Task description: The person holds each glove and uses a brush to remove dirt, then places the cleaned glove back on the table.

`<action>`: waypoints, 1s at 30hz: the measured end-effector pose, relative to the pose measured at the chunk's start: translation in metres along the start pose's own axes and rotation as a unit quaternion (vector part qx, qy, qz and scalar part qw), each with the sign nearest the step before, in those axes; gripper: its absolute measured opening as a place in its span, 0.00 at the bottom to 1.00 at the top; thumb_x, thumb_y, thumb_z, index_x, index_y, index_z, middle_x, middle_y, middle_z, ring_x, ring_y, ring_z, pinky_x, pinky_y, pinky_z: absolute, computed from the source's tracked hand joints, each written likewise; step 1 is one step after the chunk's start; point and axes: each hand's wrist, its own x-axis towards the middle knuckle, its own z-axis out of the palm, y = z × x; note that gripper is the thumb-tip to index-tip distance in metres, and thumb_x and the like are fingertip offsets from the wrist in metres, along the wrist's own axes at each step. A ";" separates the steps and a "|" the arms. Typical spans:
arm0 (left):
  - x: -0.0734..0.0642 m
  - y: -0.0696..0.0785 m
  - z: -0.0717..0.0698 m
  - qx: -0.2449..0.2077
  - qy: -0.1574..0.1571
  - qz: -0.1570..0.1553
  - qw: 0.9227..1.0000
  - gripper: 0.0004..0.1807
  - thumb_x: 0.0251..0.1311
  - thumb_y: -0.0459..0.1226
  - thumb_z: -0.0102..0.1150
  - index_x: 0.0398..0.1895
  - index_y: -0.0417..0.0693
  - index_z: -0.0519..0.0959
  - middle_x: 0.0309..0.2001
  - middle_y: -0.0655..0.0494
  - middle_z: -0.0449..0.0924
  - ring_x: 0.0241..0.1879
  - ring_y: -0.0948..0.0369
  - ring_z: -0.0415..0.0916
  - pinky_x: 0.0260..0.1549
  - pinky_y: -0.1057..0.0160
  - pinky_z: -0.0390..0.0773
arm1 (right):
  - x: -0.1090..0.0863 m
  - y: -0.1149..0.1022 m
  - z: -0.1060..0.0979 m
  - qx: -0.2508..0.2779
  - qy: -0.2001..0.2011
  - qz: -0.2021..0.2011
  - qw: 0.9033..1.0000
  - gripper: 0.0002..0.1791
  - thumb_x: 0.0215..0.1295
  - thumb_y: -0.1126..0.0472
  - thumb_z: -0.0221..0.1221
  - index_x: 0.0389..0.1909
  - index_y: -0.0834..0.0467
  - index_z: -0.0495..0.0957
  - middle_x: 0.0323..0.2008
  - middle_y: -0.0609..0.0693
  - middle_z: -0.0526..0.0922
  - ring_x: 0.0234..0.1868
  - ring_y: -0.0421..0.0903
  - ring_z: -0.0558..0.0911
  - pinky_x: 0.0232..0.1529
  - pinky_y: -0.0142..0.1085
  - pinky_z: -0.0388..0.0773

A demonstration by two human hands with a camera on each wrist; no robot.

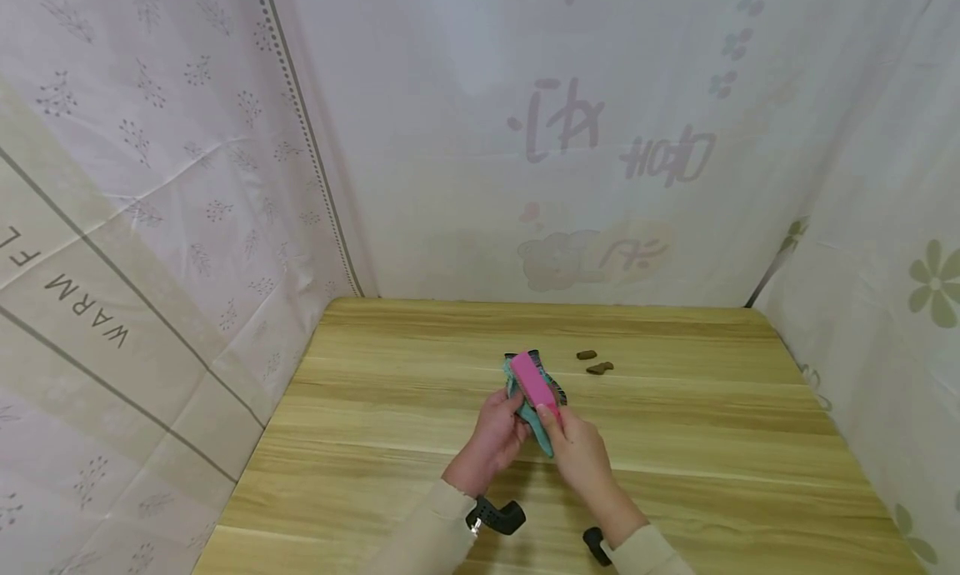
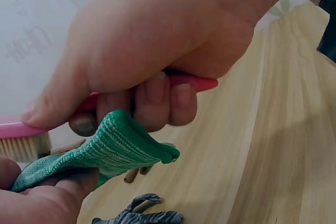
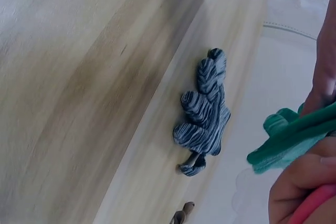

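Observation:
My right hand point(image 1: 582, 455) grips the handle of a pink brush point(image 1: 531, 378), thumb laid along its back. In the left wrist view, pale bristles point(image 2: 23, 149) point down at a green knitted glove point(image 2: 118, 142). My left hand point(image 1: 491, 437) holds that glove from below, pinching it with the thumb on top. The glove's ribbed cuff hangs toward me, and its finger ends show in the right wrist view. Beyond both hands a black-and-grey knitted glove point(image 3: 205, 116) lies flat on the table, partly hidden by the brush in the head view.
Two small brown pieces point(image 1: 599, 367) of unclear kind lie on the wooden table point(image 1: 360, 392), right of the grey glove. Printed curtains point(image 1: 450, 142) hang behind and at both sides of the table. A black strap-like device point(image 1: 501, 517) is on my left wrist.

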 end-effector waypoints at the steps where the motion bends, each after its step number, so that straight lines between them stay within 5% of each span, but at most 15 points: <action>1: 0.000 0.000 0.000 -0.004 -0.001 0.001 1.000 0.23 0.82 0.39 0.35 0.67 0.31 0.68 0.47 0.53 0.85 0.47 0.65 0.84 0.46 0.66 0.83 | 0.000 0.001 0.000 -0.009 0.001 0.000 1.000 0.28 0.77 0.35 0.45 0.33 0.56 0.74 0.20 0.47 0.68 0.23 0.44 0.69 0.25 0.35 0.66; 13: -0.002 0.008 -0.004 -0.006 0.019 -0.001 1.000 0.23 0.82 0.37 0.33 0.70 0.30 0.64 0.55 0.49 0.82 0.54 0.62 0.81 0.54 0.62 0.81 | -0.001 0.010 -0.009 -0.072 -0.002 -0.001 0.997 0.30 0.75 0.32 0.44 0.30 0.55 0.72 0.19 0.47 0.66 0.21 0.43 0.67 0.23 0.35 0.61; 22: 0.000 0.008 -0.007 -0.017 0.029 -0.006 0.999 0.22 0.82 0.37 0.33 0.67 0.29 0.64 0.47 0.54 0.82 0.46 0.66 0.82 0.47 0.65 0.82 | -0.001 0.012 -0.012 -0.083 0.000 -0.011 0.996 0.29 0.77 0.34 0.45 0.30 0.55 0.72 0.18 0.47 0.65 0.20 0.44 0.66 0.23 0.35 0.61; 30: 0.000 0.008 -0.006 -0.029 0.041 -0.011 0.999 0.22 0.82 0.36 0.32 0.68 0.29 0.61 0.50 0.52 0.80 0.50 0.63 0.81 0.54 0.59 0.80 | -0.002 0.014 -0.014 -0.084 -0.004 -0.005 0.996 0.29 0.76 0.34 0.44 0.31 0.56 0.73 0.18 0.46 0.64 0.19 0.43 0.65 0.22 0.35 0.60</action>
